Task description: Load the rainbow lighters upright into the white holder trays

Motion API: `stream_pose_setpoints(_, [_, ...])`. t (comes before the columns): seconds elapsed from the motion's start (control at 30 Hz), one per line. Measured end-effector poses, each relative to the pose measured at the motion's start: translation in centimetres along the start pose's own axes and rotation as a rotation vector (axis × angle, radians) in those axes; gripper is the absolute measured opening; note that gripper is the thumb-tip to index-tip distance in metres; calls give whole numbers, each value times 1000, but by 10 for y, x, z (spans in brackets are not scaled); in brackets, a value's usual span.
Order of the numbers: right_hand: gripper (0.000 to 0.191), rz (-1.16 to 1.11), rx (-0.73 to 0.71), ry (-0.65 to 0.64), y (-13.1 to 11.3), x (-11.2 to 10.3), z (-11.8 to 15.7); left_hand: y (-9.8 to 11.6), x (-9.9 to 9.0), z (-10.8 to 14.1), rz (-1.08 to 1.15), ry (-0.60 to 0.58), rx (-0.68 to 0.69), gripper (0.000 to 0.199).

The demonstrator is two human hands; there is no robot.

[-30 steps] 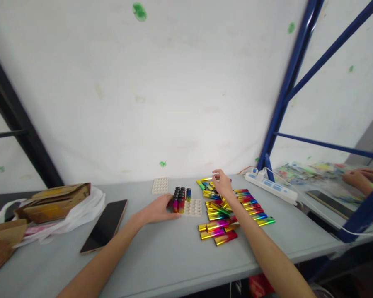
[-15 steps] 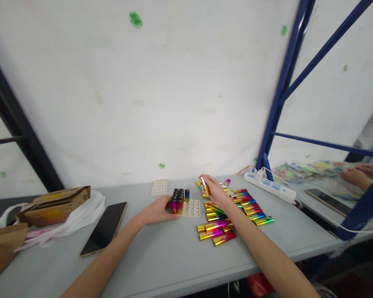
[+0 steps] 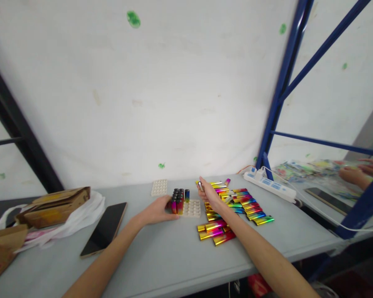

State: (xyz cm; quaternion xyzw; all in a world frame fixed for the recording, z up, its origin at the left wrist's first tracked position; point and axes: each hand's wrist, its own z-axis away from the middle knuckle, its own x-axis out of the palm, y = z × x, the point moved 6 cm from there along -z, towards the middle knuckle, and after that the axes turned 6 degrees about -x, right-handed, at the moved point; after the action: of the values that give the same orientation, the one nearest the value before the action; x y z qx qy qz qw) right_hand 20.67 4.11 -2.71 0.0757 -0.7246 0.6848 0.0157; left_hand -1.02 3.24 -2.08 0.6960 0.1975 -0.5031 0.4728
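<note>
My left hand [image 3: 158,210] curves round the left end of a pale tray [image 3: 192,208] with round sockets. Its thumb lies along the front, and its far fingers are hidden behind a block of upright lighters [image 3: 177,201] with dark tops and shiny coloured bodies. One blue lighter [image 3: 187,195] stands in the back row, beside the block. Right of the tray, my right hand [image 3: 210,194] is closed on a small lighter [image 3: 200,186] with a silvery end, most of it covered by the fingers. Beneath and around that hand lie many shiny lighters [image 3: 216,224] in mixed colours.
A second pale socketed tray [image 3: 159,187] lies by the wall. On the left are a phone [image 3: 104,229], a white bag and cardboard [image 3: 57,207]. A power strip [image 3: 270,185] and blue frame [image 3: 273,107] stand right. Another person's hands [image 3: 357,174] show beyond the frame.
My right hand has lowered slightly and moved a little left, and the lighter in it has turned, with its silvery end now showing. The left hand stays at the tray.
</note>
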Motion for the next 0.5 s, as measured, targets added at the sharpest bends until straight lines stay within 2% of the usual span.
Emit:
stream_pose_setpoints(0.1, [54,70,44,76,5,0,0,2,-1,0,13,-7,5,56])
stream_pose_setpoints(0.23, [41,172,-74,113,-2,3,4,4,-1,1,25,-19,4,56])
stream_pose_setpoints(0.33, [37,214,-147,107,-8,5,8,3,-1,1,27,-24,4,55])
stream_pose_setpoints(0.5, [40,201,-104,66,-9,10,11,2,0,0,30,-10,10,58])
